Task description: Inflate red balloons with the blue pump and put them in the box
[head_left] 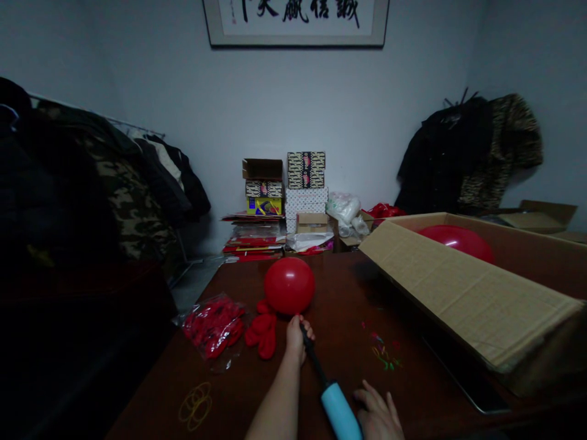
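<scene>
A round, inflated red balloon [290,285] sits above the table, its neck pointing back toward me. My left hand [298,337] is closed around that neck where it meets the black nozzle of a blue hand pump [340,410]. The pump slants down to the right, and its lower end runs out of view. Beside the pump body, my right hand [378,413] has its fingers apart and nothing shows in them. Uninflated red balloons [261,333] lie just left of my left hand. A clear plastic bag of red balloons [213,324] is farther left.
On the right of the brown table [247,397] stands an open cardboard box [468,287] holding another inflated red balloon [458,239]. A dark flat device [468,376] lies beside it. Yellow rubber bands [195,406] and small colourful bits [384,353] lie on the tabletop.
</scene>
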Demonstrator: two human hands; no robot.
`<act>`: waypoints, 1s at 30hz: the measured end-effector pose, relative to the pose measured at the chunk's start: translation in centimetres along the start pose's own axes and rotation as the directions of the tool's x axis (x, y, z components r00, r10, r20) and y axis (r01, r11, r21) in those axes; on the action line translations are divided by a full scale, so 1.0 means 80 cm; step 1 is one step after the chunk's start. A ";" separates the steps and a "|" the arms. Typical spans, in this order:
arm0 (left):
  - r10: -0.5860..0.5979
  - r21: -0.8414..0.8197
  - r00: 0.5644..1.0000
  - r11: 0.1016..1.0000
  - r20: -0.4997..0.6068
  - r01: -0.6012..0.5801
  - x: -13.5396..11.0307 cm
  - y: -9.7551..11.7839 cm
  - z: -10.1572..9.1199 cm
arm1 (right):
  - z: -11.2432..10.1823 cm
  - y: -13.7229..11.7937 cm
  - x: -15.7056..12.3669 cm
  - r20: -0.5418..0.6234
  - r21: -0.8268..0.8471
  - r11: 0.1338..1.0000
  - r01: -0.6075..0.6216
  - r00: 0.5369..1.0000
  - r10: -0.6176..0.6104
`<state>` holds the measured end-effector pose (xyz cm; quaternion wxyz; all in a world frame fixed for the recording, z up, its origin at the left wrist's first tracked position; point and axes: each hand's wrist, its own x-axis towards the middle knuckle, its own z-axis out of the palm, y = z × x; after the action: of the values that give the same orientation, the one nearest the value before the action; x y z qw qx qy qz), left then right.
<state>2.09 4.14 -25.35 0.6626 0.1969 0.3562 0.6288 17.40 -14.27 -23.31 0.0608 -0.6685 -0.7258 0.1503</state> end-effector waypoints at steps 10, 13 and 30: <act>-0.013 -0.009 1.000 1.000 0.010 0.013 0.002 0.002 -0.001 | -0.031 -0.051 0.046 -0.152 0.103 0.993 0.052 0.988 -0.035; -0.033 0.009 0.999 0.999 0.016 0.033 0.006 0.003 -0.002 | -0.027 -0.059 0.057 -0.187 0.104 0.993 0.048 0.982 -0.027; -0.024 0.021 1.000 0.999 -0.012 0.024 0.003 0.008 0.000 | -0.024 -0.058 0.053 -0.198 0.148 0.989 0.018 0.980 0.012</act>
<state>1.65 4.44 -24.95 0.6659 0.1961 0.3690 0.6180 13.10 -10.10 -20.60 0.1827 -0.6725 -0.7040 0.1368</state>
